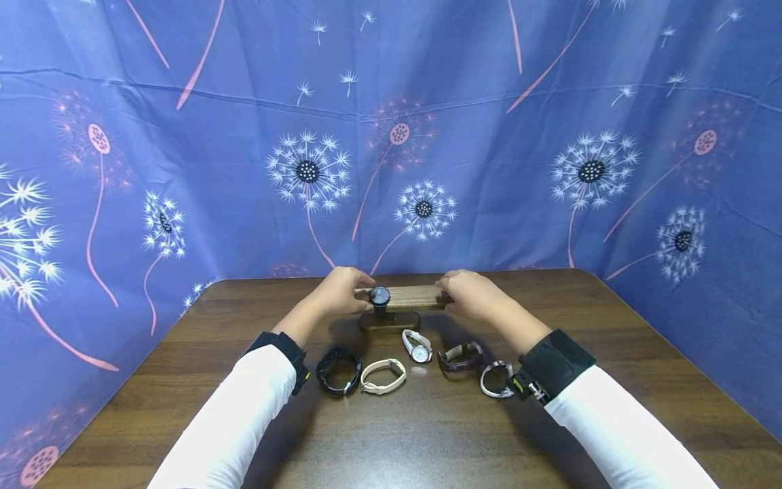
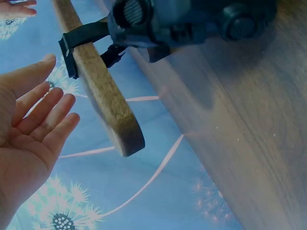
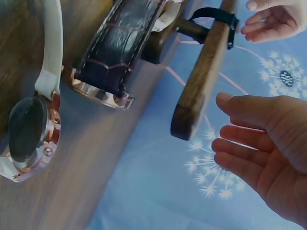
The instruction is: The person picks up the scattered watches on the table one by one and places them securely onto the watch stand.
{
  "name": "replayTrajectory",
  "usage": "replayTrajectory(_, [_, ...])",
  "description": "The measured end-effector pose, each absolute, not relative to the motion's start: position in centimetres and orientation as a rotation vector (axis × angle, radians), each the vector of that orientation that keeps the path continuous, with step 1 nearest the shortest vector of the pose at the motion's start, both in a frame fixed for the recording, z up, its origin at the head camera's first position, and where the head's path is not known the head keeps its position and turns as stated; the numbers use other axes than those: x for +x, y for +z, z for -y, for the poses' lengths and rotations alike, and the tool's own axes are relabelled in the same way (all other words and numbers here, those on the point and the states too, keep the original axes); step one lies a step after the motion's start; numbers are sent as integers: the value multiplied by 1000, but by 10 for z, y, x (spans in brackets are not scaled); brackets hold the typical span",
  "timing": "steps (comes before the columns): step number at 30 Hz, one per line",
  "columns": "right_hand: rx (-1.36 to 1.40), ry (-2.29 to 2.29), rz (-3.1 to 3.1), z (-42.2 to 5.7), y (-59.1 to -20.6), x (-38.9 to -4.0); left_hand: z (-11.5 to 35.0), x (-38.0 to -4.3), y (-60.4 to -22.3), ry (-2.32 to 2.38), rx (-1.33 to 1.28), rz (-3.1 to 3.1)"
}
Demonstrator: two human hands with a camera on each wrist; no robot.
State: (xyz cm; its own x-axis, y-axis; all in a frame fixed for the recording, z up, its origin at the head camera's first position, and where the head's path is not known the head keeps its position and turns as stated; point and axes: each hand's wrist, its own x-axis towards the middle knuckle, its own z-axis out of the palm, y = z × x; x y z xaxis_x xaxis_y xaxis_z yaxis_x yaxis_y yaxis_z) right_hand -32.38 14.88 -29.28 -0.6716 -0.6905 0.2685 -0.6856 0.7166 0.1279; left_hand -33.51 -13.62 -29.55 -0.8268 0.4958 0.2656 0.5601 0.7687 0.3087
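Note:
A wooden watch stand, with a crossbar [image 1: 415, 296] on a dark base [image 1: 389, 321], stands at the back middle of the table. One black watch [image 1: 380, 297] hangs on the bar, left of its middle, its strap looped round the wood. My left hand [image 1: 339, 292] is beside the bar's left end; in the left wrist view its fingers [image 2: 50, 112] are loosely spread and apart from the wood. Near the right end is my right hand [image 1: 473, 295], its fingers [image 3: 242, 139] relaxed, a gap between them and the bar in the right wrist view. Neither hand holds anything.
In front of the stand lie a black watch [image 1: 320, 373], a cream-strapped watch [image 1: 383, 389], a white watch [image 1: 420, 353], a dark brown leather-strapped watch [image 1: 458, 365] and a white watch with a rose-gold case [image 3: 29, 129]. A blue dandelion-print cloth [image 1: 489, 170] hangs behind the wooden table [image 1: 391, 441].

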Motion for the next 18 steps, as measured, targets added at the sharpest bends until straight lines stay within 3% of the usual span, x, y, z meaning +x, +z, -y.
replayTrajectory(18, [1138, 135, 2502, -147, -302, -287, 143, -293, -293, -530, -1026, 2570])
